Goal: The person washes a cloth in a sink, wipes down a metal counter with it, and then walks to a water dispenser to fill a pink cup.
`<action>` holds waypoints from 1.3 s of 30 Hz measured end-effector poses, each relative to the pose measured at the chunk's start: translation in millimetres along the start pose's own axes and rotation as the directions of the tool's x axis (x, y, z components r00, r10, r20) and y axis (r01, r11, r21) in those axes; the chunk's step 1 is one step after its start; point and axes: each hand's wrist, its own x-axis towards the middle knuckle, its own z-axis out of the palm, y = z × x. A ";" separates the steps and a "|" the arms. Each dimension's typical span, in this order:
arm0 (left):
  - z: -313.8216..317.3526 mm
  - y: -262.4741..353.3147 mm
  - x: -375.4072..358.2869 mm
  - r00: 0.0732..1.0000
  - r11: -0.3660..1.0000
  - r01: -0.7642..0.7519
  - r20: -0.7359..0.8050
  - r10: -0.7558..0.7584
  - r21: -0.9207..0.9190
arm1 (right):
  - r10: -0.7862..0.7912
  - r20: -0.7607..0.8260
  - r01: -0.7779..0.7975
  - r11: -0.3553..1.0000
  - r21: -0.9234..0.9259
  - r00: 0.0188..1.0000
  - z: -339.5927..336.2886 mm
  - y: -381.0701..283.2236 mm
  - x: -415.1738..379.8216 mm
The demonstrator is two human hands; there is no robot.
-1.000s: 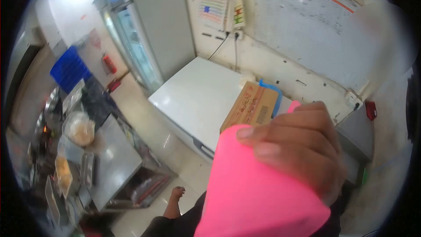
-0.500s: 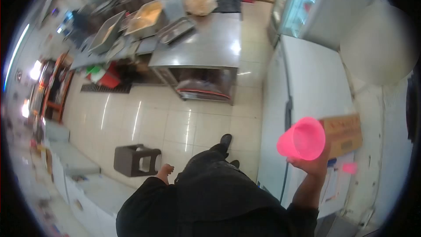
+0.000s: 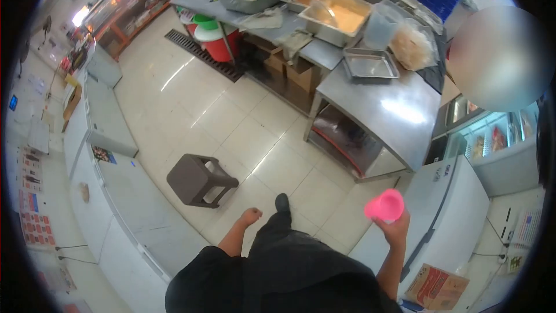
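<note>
My right hand (image 3: 395, 229) is wrapped round a pink plastic cup (image 3: 386, 205), its round mouth turned up toward me. The cup is held in the air beside a white chest freezer (image 3: 443, 197). My left hand (image 3: 251, 216) hangs low over the floor with its fingers curled in, and nothing shows in it. Nearest to that hand is a brown plastic stool (image 3: 197, 179), standing upright on the tiles a little farther ahead and to the left.
Ahead stands a steel table (image 3: 376, 101) bearing a shallow metal tray (image 3: 370, 65). Deep pans (image 3: 341, 35) and a grey tub (image 3: 258, 8) hold pale food. White chest freezers (image 3: 139, 197) line the left. A floor drain grate (image 3: 202, 55) and a cardboard box (image 3: 437, 287) also show.
My view has swung left, bringing the stool, worktops and left freezers more fully into sight. The pink cup has stayed in my right hand and now sits past the freezer's near edge.
</note>
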 end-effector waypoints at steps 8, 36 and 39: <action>-90.6 -44.6 -60.8 0.808 0.546 -0.009 -0.328 -0.490 -0.838 | -0.346 0.231 0.361 0.932 -0.026 0.909 136.7 -109.2 132.0; -415.4 108.0 134.8 0.835 0.573 -0.265 -0.481 -0.266 -0.776 | -0.420 0.640 0.295 0.907 0.300 0.643 480.5 -213.1 408.7; -405.1 40.8 145.7 0.815 0.874 -0.051 -0.526 -0.243 -0.483 | -0.430 0.699 0.294 0.902 0.315 0.571 537.6 -235.3 445.2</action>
